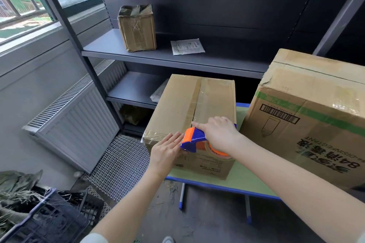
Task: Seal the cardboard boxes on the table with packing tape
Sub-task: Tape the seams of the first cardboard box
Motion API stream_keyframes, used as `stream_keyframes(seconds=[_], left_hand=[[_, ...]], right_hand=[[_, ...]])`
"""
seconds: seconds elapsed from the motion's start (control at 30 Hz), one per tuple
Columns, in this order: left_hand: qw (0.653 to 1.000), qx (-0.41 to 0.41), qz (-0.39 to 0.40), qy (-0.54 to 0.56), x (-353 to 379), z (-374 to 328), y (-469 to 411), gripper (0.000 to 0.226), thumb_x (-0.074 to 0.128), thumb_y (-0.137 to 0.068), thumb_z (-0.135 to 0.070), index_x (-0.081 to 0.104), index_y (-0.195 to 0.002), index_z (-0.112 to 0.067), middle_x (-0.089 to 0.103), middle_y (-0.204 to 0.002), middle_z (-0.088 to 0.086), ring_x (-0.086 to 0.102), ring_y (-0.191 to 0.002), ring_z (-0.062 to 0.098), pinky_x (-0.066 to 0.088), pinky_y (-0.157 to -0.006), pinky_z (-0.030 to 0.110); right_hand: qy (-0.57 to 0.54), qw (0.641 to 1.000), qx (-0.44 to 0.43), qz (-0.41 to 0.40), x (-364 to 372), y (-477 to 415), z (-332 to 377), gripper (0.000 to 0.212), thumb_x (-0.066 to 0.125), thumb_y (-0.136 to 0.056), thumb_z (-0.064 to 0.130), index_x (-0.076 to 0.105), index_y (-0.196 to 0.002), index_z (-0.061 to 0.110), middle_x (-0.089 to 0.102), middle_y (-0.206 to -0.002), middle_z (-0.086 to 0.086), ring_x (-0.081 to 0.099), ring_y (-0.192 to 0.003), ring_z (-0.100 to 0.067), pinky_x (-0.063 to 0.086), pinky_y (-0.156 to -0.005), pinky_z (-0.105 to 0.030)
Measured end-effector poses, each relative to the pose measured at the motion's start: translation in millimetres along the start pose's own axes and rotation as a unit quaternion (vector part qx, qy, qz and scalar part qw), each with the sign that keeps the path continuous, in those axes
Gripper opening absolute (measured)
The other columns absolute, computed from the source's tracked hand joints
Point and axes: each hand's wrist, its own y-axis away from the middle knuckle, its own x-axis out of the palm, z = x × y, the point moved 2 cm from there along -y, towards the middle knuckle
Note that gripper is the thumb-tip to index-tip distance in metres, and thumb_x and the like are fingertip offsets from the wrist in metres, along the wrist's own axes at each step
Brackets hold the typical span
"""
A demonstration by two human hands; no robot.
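While the right hand (219, 134) grips the tape dispenser (192, 140) at the near edge of the small box (177, 104) on the table (243, 181), the flat left hand (167, 152) presses its front. The strip seems almost finished; next it needs a clean tear.

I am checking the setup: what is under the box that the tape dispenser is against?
The box stands on a green table with a blue edge. The tabletop directly beneath it is covered, so anything lying there cannot be seen.
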Motion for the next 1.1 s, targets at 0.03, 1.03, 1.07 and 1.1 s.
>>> stream_keyframes(seconds=[0.03,1.03,1.07,1.1], left_hand=[[1.000,-0.005,-0.003,0.006,1,-1,1,0.041,0.045,-0.092,-0.037,0.072,-0.106,-0.010,0.070,-0.109,0.002,0.066,-0.103,0.018,0.045,-0.098,0.031],[0.999,0.004,-0.006,0.035,21,-67,-9,0.039,0.075,-0.072,-0.001,0.069,-0.110,-0.003,0.068,-0.114,0.007,0.064,-0.108,0.020,0.036,-0.106,0.031],[0.999,0.015,-0.019,0.025,19,-64,-9,0.038,0.073,-0.070,0.000,0.070,-0.108,-0.005,0.069,-0.112,0.006,0.065,-0.106,0.019,0.035,-0.105,0.029],[0.999,0.021,-0.029,0.020,17,-60,-9,0.038,0.073,-0.069,0.001,0.071,-0.107,-0.006,0.069,-0.111,0.006,0.066,-0.104,0.018,0.035,-0.105,0.028]], right_hand=[[-0.005,1.000,0.001,0.003,0,0,-2,0.063,0.046,-0.098,0.025,0.011,-0.149,0.035,0.048,-0.128,-0.013,0.042,-0.122,-0.031,0.033,-0.098,-0.039],[-0.034,0.999,0.014,-0.039,27,62,-73,0.058,0.032,-0.100,0.018,0.008,-0.148,0.040,0.048,-0.114,-0.008,0.045,-0.106,-0.024,0.027,-0.078,-0.028],[-0.036,0.999,0.015,-0.039,26,62,-72,0.058,0.033,-0.100,0.019,0.008,-0.148,0.040,0.048,-0.114,-0.008,0.045,-0.106,-0.024,0.026,-0.077,-0.028],[-0.040,0.998,0.014,-0.038,27,62,-70,0.058,0.033,-0.100,0.019,0.008,-0.148,0.040,0.048,-0.114,-0.008,0.045,-0.106,-0.025,0.027,-0.078,-0.028]])
